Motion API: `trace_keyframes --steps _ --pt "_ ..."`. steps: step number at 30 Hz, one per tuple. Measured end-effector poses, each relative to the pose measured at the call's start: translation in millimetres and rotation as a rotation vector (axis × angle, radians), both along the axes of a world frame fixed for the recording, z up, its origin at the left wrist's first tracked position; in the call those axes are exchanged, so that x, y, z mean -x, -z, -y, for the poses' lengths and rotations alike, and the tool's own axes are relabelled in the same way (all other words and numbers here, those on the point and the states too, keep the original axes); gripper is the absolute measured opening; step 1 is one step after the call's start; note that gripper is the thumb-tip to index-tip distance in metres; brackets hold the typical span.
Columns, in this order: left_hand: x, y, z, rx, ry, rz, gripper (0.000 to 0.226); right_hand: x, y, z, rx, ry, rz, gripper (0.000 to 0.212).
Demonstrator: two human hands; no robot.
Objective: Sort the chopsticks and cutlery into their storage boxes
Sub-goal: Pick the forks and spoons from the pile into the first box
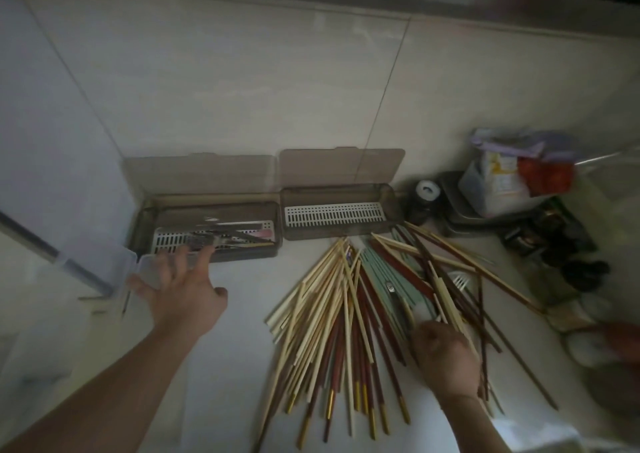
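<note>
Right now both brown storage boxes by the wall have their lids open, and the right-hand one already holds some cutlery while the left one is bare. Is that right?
Reversed. In the head view both lids are open, but the left box holds the cutlery, while the right box shows only its bare white slotted tray.

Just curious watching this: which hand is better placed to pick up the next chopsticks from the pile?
Probably the right hand: it already rests on the chopstick pile, fingers curled among the sticks. The left hand is spread open over by the left box, away from the pile.
</note>
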State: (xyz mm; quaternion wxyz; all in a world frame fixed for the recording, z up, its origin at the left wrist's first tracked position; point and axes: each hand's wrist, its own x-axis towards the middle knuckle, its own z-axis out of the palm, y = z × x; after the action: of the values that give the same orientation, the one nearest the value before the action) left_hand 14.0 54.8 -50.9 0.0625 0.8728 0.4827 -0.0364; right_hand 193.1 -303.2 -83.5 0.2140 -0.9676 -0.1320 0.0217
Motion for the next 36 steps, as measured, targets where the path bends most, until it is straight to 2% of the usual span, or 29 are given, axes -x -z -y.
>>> trace_keyframes --steps 8,11,18,23,28,32,36 --pt "-0.5 -4.2 1.6 -0.001 0.008 -0.006 0.076 9.6 2.9 -13.5 0.112 -0.062 0.035 0.002" --pt "-0.5 -3.3 1.7 -0.009 0.008 -0.012 0.077 5.3 -4.9 -24.8 0.154 -0.018 -0.009 0.013" --pt "-0.6 -2.2 1.5 -0.015 0.014 -0.007 0.076 -4.7 -14.6 -46.7 0.319 -0.028 0.007 0.024" --pt "-0.1 -2.5 2.1 -0.016 0.020 -0.001 0.077 -12.6 -17.5 -54.6 0.248 0.068 -0.151 0.023" --pt "1.0 -2.3 0.8 -0.013 0.022 0.002 0.078 -20.5 -24.6 -69.9 0.346 0.143 -0.214 0.022" --pt "0.7 -1.9 1.0 -0.009 0.021 0.007 0.080 -18.5 -25.1 -73.8 0.326 0.146 -0.218 0.022" --pt "0.8 -1.8 0.2 -0.001 0.020 0.021 0.081 -35.0 -24.9 -63.5 0.243 0.091 -0.375 0.017"
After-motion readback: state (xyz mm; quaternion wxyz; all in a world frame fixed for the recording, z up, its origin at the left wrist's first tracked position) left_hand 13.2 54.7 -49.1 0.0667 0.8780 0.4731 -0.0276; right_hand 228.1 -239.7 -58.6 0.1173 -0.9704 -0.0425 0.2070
